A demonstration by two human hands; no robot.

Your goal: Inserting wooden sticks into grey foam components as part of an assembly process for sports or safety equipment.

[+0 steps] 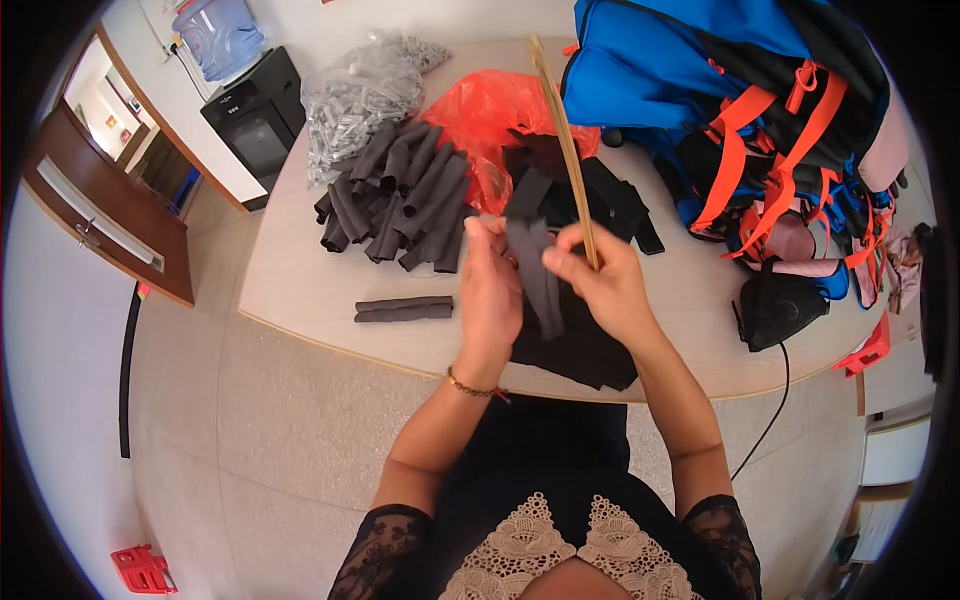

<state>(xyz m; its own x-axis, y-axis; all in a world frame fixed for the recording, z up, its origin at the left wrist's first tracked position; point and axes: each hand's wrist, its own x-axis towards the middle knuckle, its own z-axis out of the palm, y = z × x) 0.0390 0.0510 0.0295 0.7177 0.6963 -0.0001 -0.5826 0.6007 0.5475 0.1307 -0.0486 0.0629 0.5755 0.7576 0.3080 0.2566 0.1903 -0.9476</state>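
Between my hands is a dark grey fabric tube (540,285), slightly blurred. My left hand (493,305) is closed at its left side, fingers pointing up and pinching the cloth. My right hand (612,290) is closed round a long thin wooden stick (562,120) that slants up and away to the left. The right thumb and fingertip also meet the tube's right edge. Under both hands lies a piece of black fabric (590,350) near the table's front edge. To the left, two grey fabric tubes (404,309) lie side by side on the table.
A heap of grey fabric tubes (400,200) sits left, before a clear bag of small grey pieces (362,100). Behind are a red plastic bag (490,115) and black strips (615,195). Blue-black bags with orange straps (770,130) and a black pouch with a cord (780,308) are right.
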